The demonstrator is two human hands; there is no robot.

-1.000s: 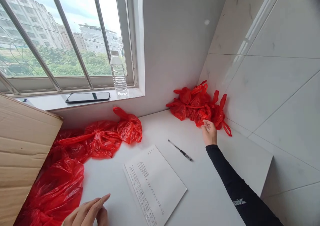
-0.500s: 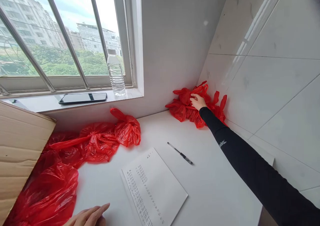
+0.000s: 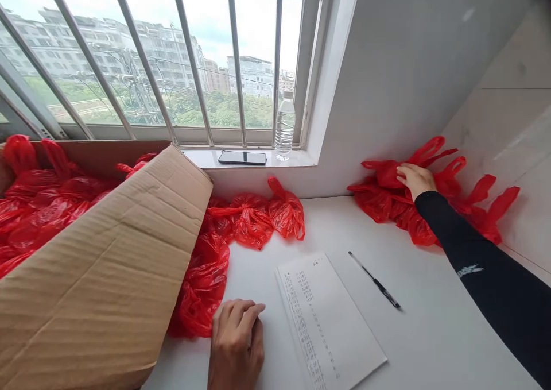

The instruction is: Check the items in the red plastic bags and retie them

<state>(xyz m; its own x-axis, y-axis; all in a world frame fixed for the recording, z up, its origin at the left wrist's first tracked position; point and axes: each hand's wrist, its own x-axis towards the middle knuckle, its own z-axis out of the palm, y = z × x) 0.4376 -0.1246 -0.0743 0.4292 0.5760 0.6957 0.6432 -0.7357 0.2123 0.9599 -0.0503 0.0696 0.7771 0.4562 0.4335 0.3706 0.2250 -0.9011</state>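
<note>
On the right, my right hand [image 3: 416, 178], in a black sleeve, reaches onto a pile of red plastic bags [image 3: 379, 203] by the wall. Its fingers are closed on one red plastic bag [image 3: 388, 173] at the top of the pile; the fingertips are partly hidden. My left hand [image 3: 236, 338] rests on the white table with loosely bent fingers and the thumb apart, holding nothing. It lies just right of a red bag [image 3: 209, 286]. Between the hands lie a pad of paper [image 3: 331, 321] with handwritten columns and a black pen [image 3: 374, 281].
A cardboard box [image 3: 116, 263] holding several red bags [image 3: 47, 206] stands at the left. More knotted red bags [image 3: 253, 220] sit along the back wall. On the sill of the barred window are a phone [image 3: 242, 158] and a clear water bottle [image 3: 284, 127].
The view has turned left, bringing more of the cardboard box and my whole left hand into sight. My right hand stays at the bag pile.
</note>
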